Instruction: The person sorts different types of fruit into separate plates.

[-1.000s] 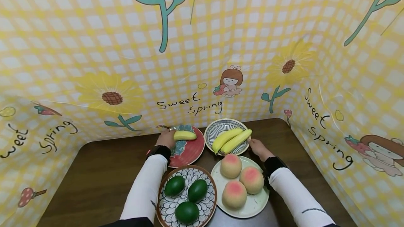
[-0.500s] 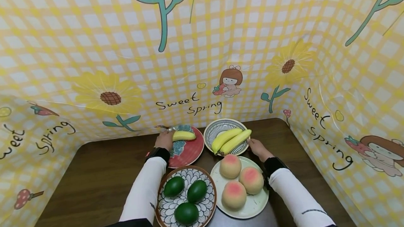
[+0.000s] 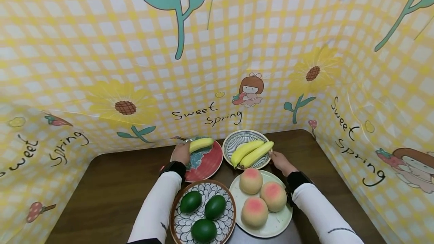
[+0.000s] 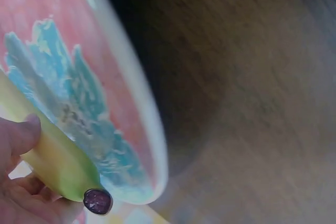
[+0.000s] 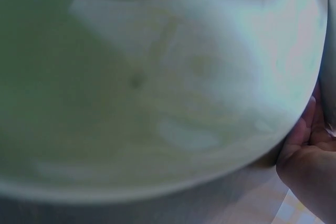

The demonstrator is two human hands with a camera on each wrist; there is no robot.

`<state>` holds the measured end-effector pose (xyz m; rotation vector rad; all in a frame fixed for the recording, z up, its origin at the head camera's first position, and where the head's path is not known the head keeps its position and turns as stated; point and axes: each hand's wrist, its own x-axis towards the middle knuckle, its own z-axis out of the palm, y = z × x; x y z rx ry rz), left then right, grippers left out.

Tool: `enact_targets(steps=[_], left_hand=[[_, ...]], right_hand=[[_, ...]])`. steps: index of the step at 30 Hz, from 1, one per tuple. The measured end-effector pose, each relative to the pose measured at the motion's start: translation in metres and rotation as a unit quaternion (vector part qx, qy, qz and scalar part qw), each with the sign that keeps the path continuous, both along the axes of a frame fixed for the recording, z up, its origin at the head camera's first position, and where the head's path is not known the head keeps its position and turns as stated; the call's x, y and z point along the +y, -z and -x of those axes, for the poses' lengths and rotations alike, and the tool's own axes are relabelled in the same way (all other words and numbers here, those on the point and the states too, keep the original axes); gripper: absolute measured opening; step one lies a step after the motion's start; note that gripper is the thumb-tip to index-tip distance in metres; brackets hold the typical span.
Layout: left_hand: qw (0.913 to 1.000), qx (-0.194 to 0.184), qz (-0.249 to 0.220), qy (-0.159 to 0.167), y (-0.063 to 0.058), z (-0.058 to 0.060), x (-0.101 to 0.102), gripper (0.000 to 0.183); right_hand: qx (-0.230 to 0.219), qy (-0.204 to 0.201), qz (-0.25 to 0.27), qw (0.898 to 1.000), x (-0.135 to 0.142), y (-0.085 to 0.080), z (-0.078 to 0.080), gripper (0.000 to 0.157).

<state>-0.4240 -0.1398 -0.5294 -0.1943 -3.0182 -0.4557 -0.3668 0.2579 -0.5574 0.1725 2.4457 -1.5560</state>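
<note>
My left hand point(image 3: 182, 154) grips a yellow banana point(image 3: 201, 144) over the red plate point(image 3: 214, 161) with a blue flower. In the left wrist view the thumb presses on the banana's side, fingers wrap under it, and its dark end point(image 4: 98, 201) sticks out near the plate's rim. My right hand point(image 3: 282, 163) holds the right rim of a white bowl point(image 3: 230, 137) with black lines, where two bananas point(image 3: 257, 154) lie side by side. In the right wrist view the pale green plate point(image 5: 157, 103) fills most of the picture and partly hides that hand's fingers.
Nearer the body stand a brown-rimmed patterned plate point(image 3: 174, 217) with three dark green oval fruits point(image 3: 203, 230) and the pale green plate with three peaches point(image 3: 255, 212). A checked yellow cloth point(image 3: 217, 48) hangs behind and beside the brown wooden table point(image 3: 112, 191).
The banana in my left hand has turned, its free end swinging up and away from the body. My right hand stays at the bowl's rim. The head view has shifted slightly.
</note>
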Motion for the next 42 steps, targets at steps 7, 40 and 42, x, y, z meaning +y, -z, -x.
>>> enact_targets(steps=[7, 40, 42], left_hand=[[0.999, 0.013, -0.032, 0.026, -0.03, -0.002, 0.026, 0.038], [0.9948, -0.041, -0.055, 0.075, -0.032, 0.002, 0.122, 0.042], [0.9946, -0.044, -0.053, 0.077, -0.029, 0.003, 0.125, 0.041]], right_hand=[[0.0, 0.004, -0.005, 1.0, 0.007, -0.002, -0.001, 0.045], [0.009, 0.004, 0.001, 1.0, -0.001, 0.004, 0.001, 0.05], [0.008, 0.009, 0.0, 1.0, -0.001, 0.003, 0.0, 0.047]])
